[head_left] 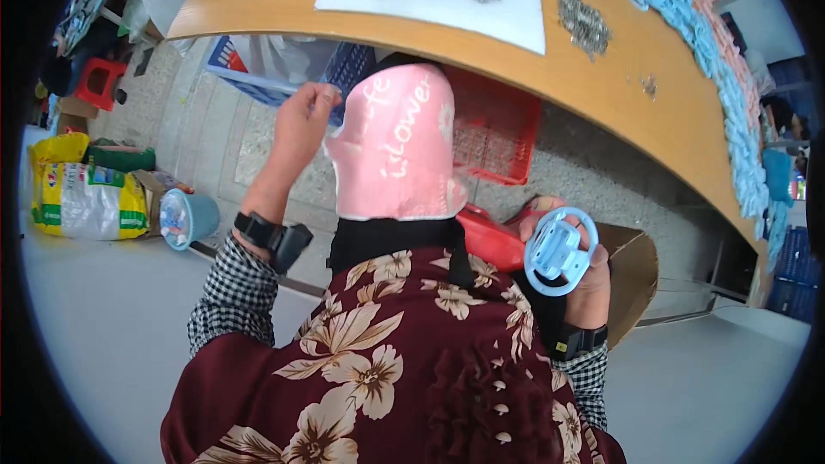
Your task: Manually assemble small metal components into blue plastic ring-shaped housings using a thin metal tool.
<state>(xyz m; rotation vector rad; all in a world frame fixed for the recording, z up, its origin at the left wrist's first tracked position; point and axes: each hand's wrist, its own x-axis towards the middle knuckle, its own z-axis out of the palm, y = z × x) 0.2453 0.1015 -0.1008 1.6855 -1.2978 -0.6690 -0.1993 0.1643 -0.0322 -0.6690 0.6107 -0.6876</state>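
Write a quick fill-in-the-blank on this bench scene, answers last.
1. The light-blue toy steering wheel is in the ____ hand.
2. The sheet under two metal piles on the table is ____.
3. In the picture, the blue basket lies to the ____ of the red crate.

Missing words: right; white; left.

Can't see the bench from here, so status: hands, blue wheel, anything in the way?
Left hand aloft, fingers curled, grip unclear. Right hand holding light-blue wheel-shaped part. Nothing visibly covering its face.

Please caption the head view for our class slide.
Right hand holds a blue plastic wheel; left hand near a pink lap cover.
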